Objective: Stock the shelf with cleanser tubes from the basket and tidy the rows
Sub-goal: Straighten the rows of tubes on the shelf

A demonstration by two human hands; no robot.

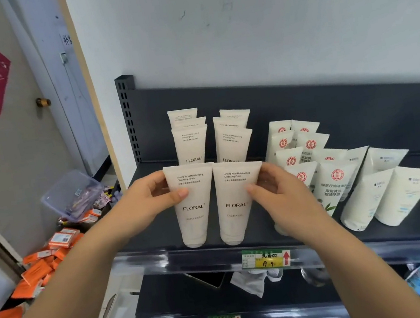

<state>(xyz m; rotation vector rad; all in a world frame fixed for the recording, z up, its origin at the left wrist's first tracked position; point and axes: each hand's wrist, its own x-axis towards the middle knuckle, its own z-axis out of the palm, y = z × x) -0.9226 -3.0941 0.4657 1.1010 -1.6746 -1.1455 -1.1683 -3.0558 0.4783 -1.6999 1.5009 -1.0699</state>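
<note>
Both hands are closed on tubes at the shelf (pixel 419 232) front. The left hand (pixel 155 198) pinches the left tube (pixel 194 215) near its flat top, thumb across the face, and the right hand (pixel 283 188) pinches the right tube (pixel 235 215) the same way. The pair stands cap-down between the hands, top corners meeting or nearly so. Just beyond the fingertips two rows of matching tubes (pixel 191 145) run toward the back, and red-seal tubes (pixel 328 182) crowd just outside the right hand.

This looks like the placing-and-straightening step. The next move likely calls for squaring each tube to the row behind it and letting go gently so neither tips. I cannot pick out the basket.
</note>
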